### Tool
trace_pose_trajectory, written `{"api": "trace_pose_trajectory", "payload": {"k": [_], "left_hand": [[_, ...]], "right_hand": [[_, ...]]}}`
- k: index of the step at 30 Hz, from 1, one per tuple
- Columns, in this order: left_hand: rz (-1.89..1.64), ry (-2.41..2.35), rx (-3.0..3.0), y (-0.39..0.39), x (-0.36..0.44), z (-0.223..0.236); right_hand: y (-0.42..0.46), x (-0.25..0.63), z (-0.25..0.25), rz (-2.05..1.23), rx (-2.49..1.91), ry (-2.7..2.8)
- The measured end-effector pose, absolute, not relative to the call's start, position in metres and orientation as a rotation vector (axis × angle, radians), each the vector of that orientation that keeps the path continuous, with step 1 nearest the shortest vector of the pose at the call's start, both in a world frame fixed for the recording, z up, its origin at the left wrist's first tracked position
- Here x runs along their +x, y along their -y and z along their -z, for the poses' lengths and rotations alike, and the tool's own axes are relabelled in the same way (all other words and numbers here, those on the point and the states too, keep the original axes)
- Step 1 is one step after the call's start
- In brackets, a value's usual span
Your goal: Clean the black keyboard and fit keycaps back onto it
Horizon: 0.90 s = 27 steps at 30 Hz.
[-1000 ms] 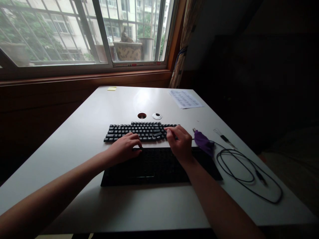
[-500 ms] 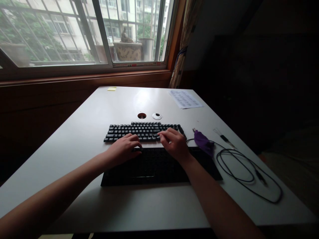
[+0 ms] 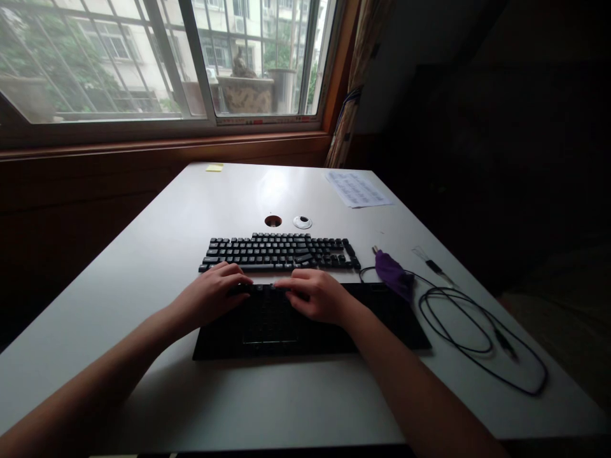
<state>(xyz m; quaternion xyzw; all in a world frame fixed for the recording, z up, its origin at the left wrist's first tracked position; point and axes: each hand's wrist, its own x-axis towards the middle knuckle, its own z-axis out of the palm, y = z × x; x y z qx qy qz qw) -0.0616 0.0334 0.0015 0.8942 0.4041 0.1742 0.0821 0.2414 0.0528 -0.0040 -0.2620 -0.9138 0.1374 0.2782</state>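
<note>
The black keyboard base (image 3: pixel 329 327) lies on the white desk, and small keycaps (image 3: pixel 260 287) sit along its far edge. My left hand (image 3: pixel 217 289) is over the base's far left, index finger and thumb apart around the top row, with the spot between them in shadow. My right hand (image 3: pixel 317 294) is lower over the same edge, its index finger stretched to the left and its thumb curled below. A small keycap (image 3: pixel 273 287) shows at that fingertip. Beyond both hands lie rows of loose black keycaps (image 3: pixel 258 251), with one long key tilted among them.
On the right lie a purple cloth pouch (image 3: pixel 394 275), a wire keycap puller (image 3: pixel 433 266) and a coiled black cable (image 3: pixel 458 299). Farther back are printed sheets (image 3: pixel 360 189), a yellow sticky note (image 3: pixel 214 167), a cable hole (image 3: pixel 273 221) and its round cover (image 3: pixel 302 222).
My right hand has moved from the loose keycaps down and left to the base's far edge. My left hand has slid left along that edge.
</note>
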Motion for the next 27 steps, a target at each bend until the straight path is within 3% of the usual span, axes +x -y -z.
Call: {"api": "trace_pose_trajectory", "payload": {"k": [13, 27], "left_hand": [[-0.582, -1.175, 2.668, -0.036, -0.067, 0.006], [-0.561, -1.155, 2.659, -0.035, -0.077, -0.004]], "right_hand": [[-0.055, 0.236, 0.009, -0.176, -0.641, 2.477], [-0.052, 0.24, 0.007, -0.216, -0.667, 2.488]]}}
